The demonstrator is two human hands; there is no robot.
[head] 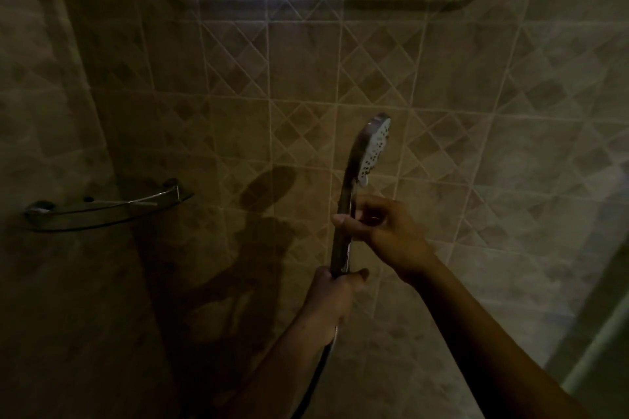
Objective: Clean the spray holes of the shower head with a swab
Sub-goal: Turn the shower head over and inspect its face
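A chrome hand-held shower head (372, 146) stands upright in front of the tiled wall, its white spray face with dark holes turned to the right. My left hand (332, 299) grips the bottom of its handle, where the hose (316, 374) hangs down. My right hand (377, 228) wraps the handle higher up, just under the spray face. No swab is visible in either hand; the room is dim.
A curved glass corner shelf (109, 209) with metal brackets is fixed to the wall at the left. Beige tiled walls (272, 78) surround me. A pale edge (585, 350) runs along the lower right. Shadows of a wire rack fall on the upper wall.
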